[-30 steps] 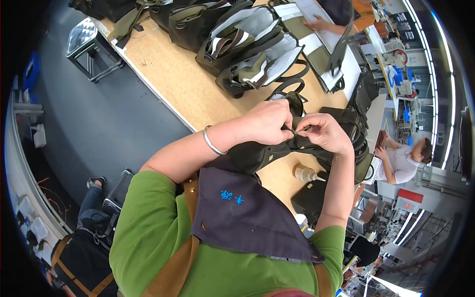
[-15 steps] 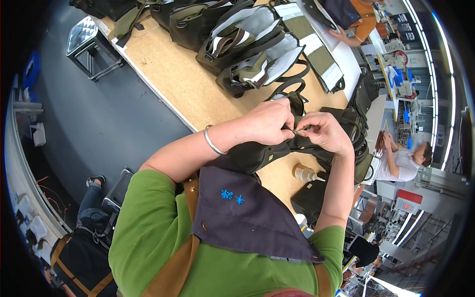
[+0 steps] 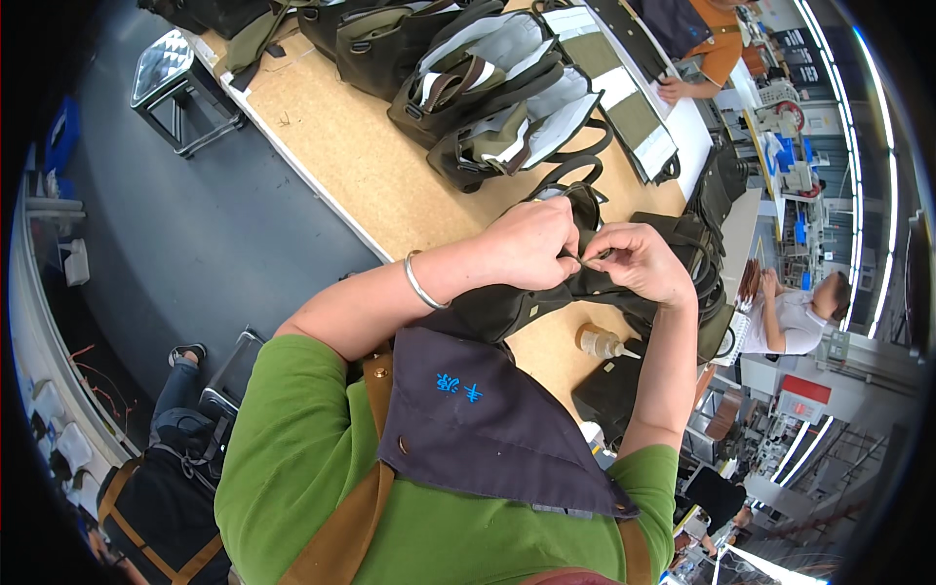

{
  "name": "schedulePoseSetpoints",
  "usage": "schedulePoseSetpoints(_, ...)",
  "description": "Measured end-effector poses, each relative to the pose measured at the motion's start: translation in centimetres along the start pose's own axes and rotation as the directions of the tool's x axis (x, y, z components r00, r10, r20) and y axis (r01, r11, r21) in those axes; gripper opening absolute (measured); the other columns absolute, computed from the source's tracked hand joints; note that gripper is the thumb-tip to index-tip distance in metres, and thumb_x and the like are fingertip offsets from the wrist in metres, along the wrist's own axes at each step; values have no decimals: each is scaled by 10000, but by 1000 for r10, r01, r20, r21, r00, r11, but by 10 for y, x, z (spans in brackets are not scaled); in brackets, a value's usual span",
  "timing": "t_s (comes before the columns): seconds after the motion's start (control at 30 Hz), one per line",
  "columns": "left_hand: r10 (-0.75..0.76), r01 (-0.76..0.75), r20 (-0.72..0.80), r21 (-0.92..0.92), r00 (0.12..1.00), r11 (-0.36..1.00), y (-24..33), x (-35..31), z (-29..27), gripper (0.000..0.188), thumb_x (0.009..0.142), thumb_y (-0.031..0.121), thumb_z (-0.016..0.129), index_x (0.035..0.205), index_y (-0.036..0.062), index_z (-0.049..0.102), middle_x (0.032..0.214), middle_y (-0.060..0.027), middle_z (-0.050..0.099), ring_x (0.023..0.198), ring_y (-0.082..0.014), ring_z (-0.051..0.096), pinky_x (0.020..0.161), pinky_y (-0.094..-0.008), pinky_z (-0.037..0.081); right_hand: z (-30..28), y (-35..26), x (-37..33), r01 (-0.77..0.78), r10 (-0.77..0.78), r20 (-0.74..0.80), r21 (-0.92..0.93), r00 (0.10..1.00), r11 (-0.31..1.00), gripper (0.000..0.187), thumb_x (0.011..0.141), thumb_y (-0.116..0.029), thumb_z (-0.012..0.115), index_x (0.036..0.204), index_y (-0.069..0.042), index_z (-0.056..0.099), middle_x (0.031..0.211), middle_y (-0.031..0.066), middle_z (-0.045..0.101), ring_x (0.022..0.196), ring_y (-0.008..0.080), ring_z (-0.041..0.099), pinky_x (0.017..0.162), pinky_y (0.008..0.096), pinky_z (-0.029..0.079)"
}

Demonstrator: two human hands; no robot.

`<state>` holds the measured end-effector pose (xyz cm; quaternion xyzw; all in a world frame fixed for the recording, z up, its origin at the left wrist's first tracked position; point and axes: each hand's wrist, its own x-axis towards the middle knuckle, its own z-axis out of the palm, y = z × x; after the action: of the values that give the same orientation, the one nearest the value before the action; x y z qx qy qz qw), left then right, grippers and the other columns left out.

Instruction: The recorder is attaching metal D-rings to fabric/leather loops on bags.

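My left hand [image 3: 531,244] and my right hand [image 3: 636,261] meet over a dark bag piece [image 3: 507,307] held just above the wooden worktable [image 3: 351,146]. Both hands pinch its upper edge near a black strap [image 3: 585,200], fingertips almost touching. A silver bangle [image 3: 419,283] sits on my left wrist. What lies between the fingertips is too small to make out.
Several dark and olive bags [image 3: 487,88] with straps are piled at the far end of the table. A small glue bottle [image 3: 600,343] lies near my right forearm. A metal stool [image 3: 180,73] stands on the grey floor to the left. Other people work at the right [image 3: 790,312] and top [image 3: 702,49].
My hands stay pinched on the bag piece with only slight finger shifts. The person at the top has moved farther from the table's end.
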<state>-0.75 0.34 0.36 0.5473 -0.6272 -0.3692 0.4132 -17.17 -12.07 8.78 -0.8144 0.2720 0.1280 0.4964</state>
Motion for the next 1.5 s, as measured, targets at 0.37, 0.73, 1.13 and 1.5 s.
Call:
schedulePoseSetpoints(0.37,39,-39,-28,-5,999,999,-3,-2,2,189,775,199,739,816,16,716,962,-130,609,972,-297,607,841,-377,478,-2,3,0,7,-7,24,2,1000,1000,153,800,65,683,933,-2,720,837,4,604,688,54,520,591,210,411)
schedulePoseSetpoints(0.73,-5,4,-63,-13,998,1000,-1,-4,5,178,766,189,737,811,18,718,972,-129,619,978,-298,608,848,-377,479,-3,14,3,-2,-4,48,117,999,993,170,806,93,644,945,22,712,850,2,603,689,42,515,581,197,403)
schedulePoseSetpoints(1.13,-17,14,-96,-35,995,999,1,-4,6,168,754,179,744,797,18,717,954,-130,611,935,-301,616,815,-384,486,-3,17,3,-24,13,59,193,998,981,212,812,111,594,967,27,711,890,16,616,734,43,534,625,195,425)
schedulePoseSetpoints(1.5,-24,21,-109,-27,994,999,1,-5,9,173,756,185,732,806,20,719,958,-129,608,922,-306,616,807,-387,486,-5,20,-1,-40,14,90,295,996,955,279,789,90,534,1014,44,692,873,-1,600,701,27,504,626,184,411)
